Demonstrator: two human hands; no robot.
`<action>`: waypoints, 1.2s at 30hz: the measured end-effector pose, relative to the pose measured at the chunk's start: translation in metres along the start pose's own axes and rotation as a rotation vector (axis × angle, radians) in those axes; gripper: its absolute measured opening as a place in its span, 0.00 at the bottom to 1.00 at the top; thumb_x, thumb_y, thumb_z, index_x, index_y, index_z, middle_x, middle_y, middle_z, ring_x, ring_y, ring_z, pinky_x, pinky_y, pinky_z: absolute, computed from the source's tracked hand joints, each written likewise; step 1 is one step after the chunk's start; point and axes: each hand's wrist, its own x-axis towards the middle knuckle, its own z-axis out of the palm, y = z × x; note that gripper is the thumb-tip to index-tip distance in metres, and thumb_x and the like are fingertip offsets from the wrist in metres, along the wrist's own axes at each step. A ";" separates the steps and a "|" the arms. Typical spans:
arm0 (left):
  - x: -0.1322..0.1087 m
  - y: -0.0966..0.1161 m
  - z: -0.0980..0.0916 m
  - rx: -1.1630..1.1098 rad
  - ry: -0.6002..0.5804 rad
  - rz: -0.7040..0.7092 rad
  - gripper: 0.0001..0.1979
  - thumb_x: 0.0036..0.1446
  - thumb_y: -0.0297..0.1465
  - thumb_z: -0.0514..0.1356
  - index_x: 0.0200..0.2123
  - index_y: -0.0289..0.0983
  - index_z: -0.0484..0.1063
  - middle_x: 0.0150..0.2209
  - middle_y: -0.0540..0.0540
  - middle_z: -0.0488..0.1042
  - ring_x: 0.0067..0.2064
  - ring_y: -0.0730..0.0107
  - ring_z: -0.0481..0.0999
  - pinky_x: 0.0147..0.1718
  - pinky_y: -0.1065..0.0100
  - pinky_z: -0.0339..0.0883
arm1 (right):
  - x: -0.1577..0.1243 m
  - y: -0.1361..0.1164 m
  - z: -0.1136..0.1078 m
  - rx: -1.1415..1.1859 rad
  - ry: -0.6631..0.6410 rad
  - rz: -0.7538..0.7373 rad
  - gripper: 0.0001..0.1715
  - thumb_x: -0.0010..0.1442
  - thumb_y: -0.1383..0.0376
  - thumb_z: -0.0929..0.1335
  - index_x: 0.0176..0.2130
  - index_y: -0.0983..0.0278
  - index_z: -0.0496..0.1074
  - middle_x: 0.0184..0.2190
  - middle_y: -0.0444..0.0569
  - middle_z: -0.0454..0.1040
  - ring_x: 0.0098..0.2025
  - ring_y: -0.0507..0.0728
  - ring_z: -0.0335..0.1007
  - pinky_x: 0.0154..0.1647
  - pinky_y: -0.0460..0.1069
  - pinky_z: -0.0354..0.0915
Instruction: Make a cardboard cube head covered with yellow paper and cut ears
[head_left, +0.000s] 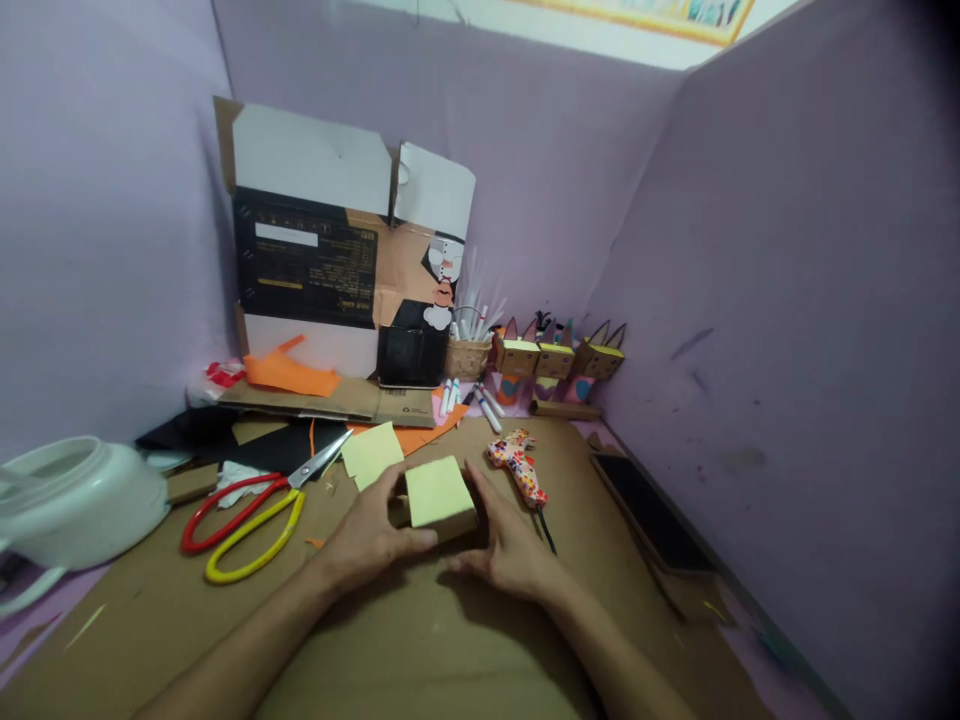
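Note:
A small cardboard box (441, 494) with pale yellow paper on its top sits between my hands, low over the cardboard work surface (420, 650). My left hand (375, 535) grips its left side, the thumb along the front and the fingers partly hidden behind. Around the right side curves my right hand (510, 540), its thumb and fingers apart with a gap to the box; fingertip contact at the far corner is unclear. Just behind lies a sheet of the same yellow paper (373, 452). Scissors (289, 485) with one red and one yellow handle lie open to the left.
A flowered glue gun (521, 470) with a black cord lies right of the box, a dark phone-like slab (652, 510) farther right. At left stands a white pot (90, 510). Behind are cardboard animal figures (556, 360), markers (489, 405), a basket (469, 358) and an unfolded carton (307, 260).

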 end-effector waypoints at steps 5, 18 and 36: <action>-0.001 0.008 -0.005 -0.489 0.141 -0.092 0.33 0.44 0.36 0.64 0.53 0.34 0.58 0.50 0.38 0.69 0.49 0.55 0.70 0.41 0.63 0.66 | 0.003 -0.007 0.000 0.353 0.180 -0.026 0.41 0.46 0.62 0.73 0.57 0.57 0.56 0.57 0.55 0.60 0.58 0.62 0.57 0.56 0.60 0.56; 0.005 -0.014 0.010 0.125 0.393 0.006 0.43 0.40 0.42 0.65 0.58 0.33 0.53 0.49 0.36 0.68 0.46 0.54 0.71 0.44 0.59 0.65 | -0.001 -0.014 0.022 0.183 0.155 -0.133 0.51 0.40 0.62 0.76 0.59 0.56 0.55 0.62 0.52 0.53 0.62 0.65 0.50 0.56 0.60 0.58; 0.005 -0.019 0.010 0.194 0.253 0.075 0.28 0.41 0.21 0.50 0.50 0.35 0.62 0.35 0.46 0.68 0.35 0.69 0.70 0.38 0.66 0.66 | 0.010 0.008 0.010 0.110 0.172 0.029 0.35 0.40 0.76 0.66 0.49 0.63 0.66 0.51 0.52 0.67 0.53 0.61 0.63 0.54 0.56 0.59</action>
